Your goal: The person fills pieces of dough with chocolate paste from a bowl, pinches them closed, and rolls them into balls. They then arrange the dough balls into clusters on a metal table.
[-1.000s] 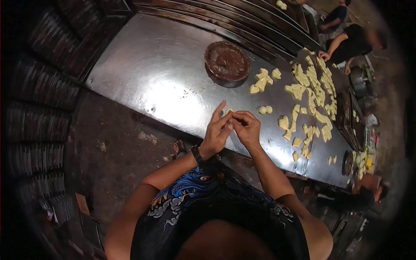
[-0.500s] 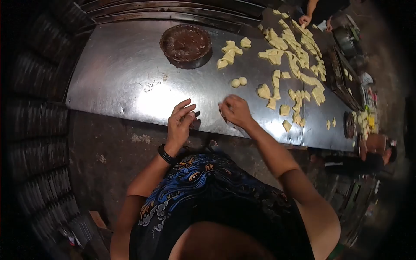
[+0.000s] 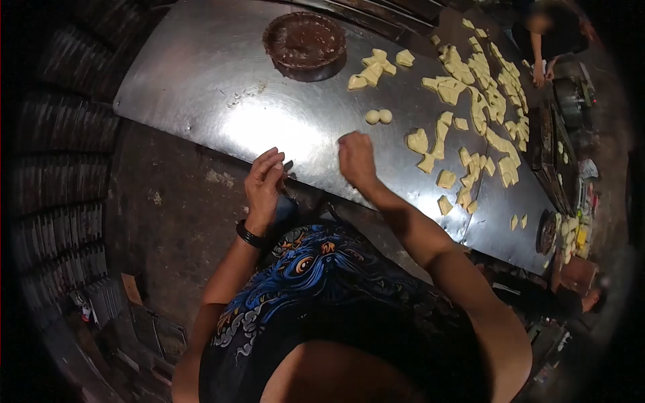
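Observation:
My left hand [image 3: 264, 180] is at the near edge of the metal table, its fingers bent toward the thumb. A small dark patch shows beyond its thumb, and I cannot tell what the hand holds. Curled into a loose fist, my right hand [image 3: 357, 160] is over the tabletop to the right, its palm side hidden. Just beyond it sit two round dough balls [image 3: 379, 117], side by side. A round bowl of dark brown paste [image 3: 304, 41] stands farther back. Pale yellow dough pieces [image 3: 418, 141] lie to the right of my right hand.
Many more cut dough pieces [image 3: 478, 107] spread over the right part of the metal table [image 3: 181, 80]. Another person [image 3: 549, 37] is at the far right corner, and a second person [image 3: 537, 295] is at the lower right. Stacked dark trays [image 3: 57, 174] line the left side.
The view has turned, so the table now slants down to the right. My left fingers have drawn closer together. The far person's hand has come away from the dough pieces.

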{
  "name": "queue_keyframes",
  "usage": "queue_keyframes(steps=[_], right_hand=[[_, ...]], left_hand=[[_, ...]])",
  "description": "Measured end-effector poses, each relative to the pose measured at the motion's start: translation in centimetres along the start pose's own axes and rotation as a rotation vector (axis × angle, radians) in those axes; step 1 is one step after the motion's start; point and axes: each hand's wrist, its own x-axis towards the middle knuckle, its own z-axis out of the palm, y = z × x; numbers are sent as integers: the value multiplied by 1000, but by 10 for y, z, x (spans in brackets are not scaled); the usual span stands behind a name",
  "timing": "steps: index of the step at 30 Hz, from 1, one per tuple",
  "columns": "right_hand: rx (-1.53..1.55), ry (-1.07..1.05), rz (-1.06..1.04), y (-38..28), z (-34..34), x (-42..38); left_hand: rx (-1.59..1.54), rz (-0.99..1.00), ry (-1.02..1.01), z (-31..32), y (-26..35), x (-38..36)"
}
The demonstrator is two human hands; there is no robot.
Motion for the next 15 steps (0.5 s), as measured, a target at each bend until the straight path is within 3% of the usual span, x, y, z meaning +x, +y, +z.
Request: queue_keyframes(steps=[1, 3, 4, 6, 9, 11, 12, 15], right_hand=[[24, -132, -44, -9, -9, -11], [107, -142, -172, -27, -42, -20], [100, -264, -83, -18, -49, -21], [90, -502, 115, 2, -62, -21], [506, -356, 712, 31, -67, 27], [520, -81, 770, 44, -70, 71], [385, 33, 710, 64, -62, 83], [-74, -249, 538, 83, -49, 98]], left_hand=[[27, -1, -19, 2, 2, 3], [77, 19, -70, 8, 12, 17], [89, 97, -86, 8, 14, 26], [42, 50, -144, 1, 9, 48], [112, 43, -279, -3, 20, 77], [170, 110, -368, -1, 31, 96], [159, 162, -410, 0, 35, 105], [165, 89, -487, 1, 47, 128]])
